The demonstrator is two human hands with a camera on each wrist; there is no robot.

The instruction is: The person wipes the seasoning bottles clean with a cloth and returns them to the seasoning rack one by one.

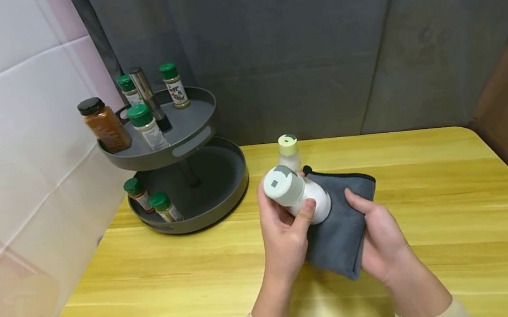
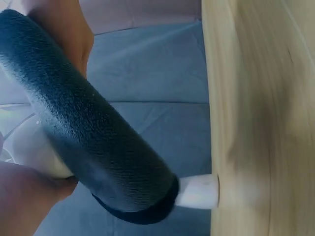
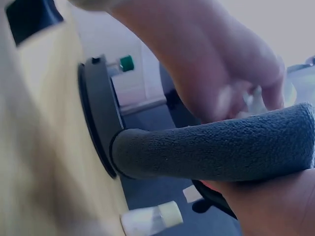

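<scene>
My left hand (image 1: 283,246) grips a white bottle (image 1: 317,199) with a pale grey cap, its thumb along the side. The bottle is tilted, cap toward the upper left, and its base end is against a folded dark grey cloth (image 1: 336,245). On the cloth's right side my right hand (image 1: 382,238) holds it between thumb and fingers, most of which are hidden behind it. In the left wrist view the folded cloth (image 2: 98,123) covers part of the bottle. Just behind the hands, a similar bottle with a pale yellow cap (image 1: 288,145) stands on the table.
A two-tier grey round rack (image 1: 217,178) stands at the back left. Its upper tier holds several green-capped spice jars (image 1: 176,90), an orange-brown jar (image 1: 107,128) and a silver cylinder (image 1: 148,97). Two green-capped jars (image 1: 167,209) are on the lower tier. Grey curtain hangs behind the wooden table (image 1: 156,298).
</scene>
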